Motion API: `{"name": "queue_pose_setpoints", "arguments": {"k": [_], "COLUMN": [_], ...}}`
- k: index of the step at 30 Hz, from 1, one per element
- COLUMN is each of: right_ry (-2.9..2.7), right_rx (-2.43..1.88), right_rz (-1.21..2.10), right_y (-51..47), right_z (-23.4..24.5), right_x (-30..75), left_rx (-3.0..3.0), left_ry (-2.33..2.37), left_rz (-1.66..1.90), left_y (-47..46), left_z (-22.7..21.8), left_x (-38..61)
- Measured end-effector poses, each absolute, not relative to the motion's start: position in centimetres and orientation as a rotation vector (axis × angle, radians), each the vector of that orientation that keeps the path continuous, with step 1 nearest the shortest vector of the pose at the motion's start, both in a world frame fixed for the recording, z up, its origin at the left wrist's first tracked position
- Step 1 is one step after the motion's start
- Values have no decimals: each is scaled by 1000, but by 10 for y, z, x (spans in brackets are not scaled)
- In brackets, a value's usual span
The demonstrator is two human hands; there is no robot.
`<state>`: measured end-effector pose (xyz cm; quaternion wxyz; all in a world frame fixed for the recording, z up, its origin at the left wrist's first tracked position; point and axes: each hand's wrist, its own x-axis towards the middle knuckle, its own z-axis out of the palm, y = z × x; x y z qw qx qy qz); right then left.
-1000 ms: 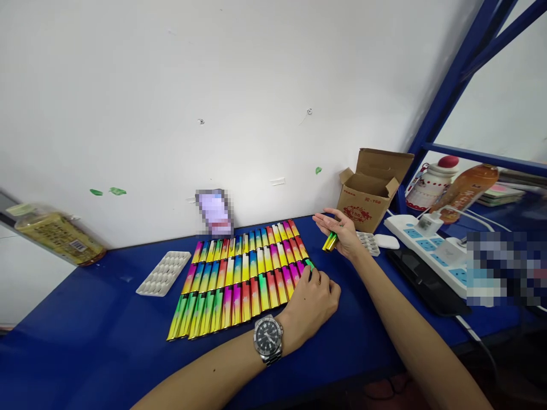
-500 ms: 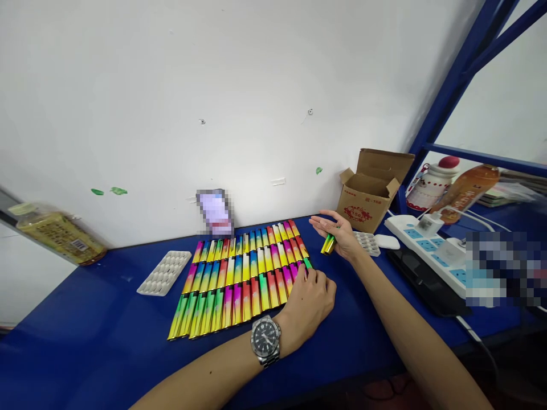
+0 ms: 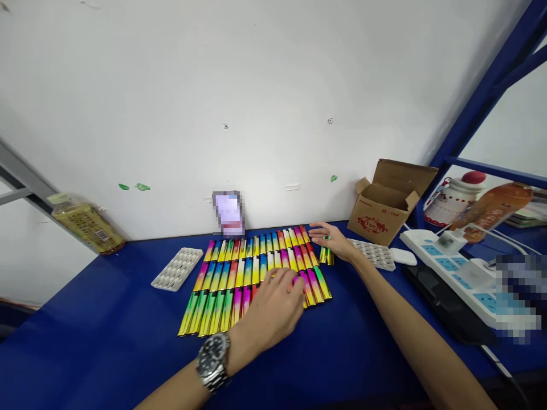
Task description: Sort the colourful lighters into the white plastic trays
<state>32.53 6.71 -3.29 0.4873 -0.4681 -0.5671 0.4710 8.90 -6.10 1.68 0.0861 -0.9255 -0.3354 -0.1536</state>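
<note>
Rows of shiny multicoloured lighters (image 3: 239,272) lie side by side on the blue table. My left hand (image 3: 273,304), with a wristwatch (image 3: 212,360) on its wrist, is over the front row; its fingers are loosely bent and apart, with nothing visible in them. It covers several lighters, and its fingertips are partly hidden. Beyond the right end of the rows, my right hand (image 3: 333,242) holds a few green-and-gold lighters (image 3: 327,257), whose ends show beneath its fingers.
White dimpled trays lie left (image 3: 178,269) and right (image 3: 371,254) of the rows. A phone (image 3: 231,213) leans on the wall. An open carton (image 3: 378,213), power strip (image 3: 453,267) and black flat device (image 3: 447,302) stand right. A yellow bottle (image 3: 88,225) is at left.
My left hand has moved left from the right end of the front row, uncovering a green lighter there. My right hand has come closer to the rows. The view has shifted slightly.
</note>
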Motion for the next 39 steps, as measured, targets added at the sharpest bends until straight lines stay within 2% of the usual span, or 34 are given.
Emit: {"name": "queue_pose_setpoints", "arguments": {"k": [8, 13, 20, 26, 31, 39], "right_ry": [-1535, -1711, -1577, -2039, -2389, -2411], "right_rx": [-1123, -1275, -1382, -1831, -1803, -1863], "right_rz": [1020, 865, 562, 528, 265, 178], "right_y": [78, 82, 73, 45, 40, 35], "right_z": [-37, -40, -28, 2, -8, -14], "right_x": [332, 334, 341, 331, 325, 324], "left_rx": [-2452, -2263, -2171, -2141, -2141, -2161], "left_ry": [-1420, -1672, -1969, -1877, -1639, -1595], "left_rz": [-841, -871, -885, -886, -817, -717], "left_y": [-34, -42, -47, -35, -27, -26], "left_z": [7, -6, -29, -36, -44, -53], "left_x": [-43, -99, -129, -135, -141, -144]}}
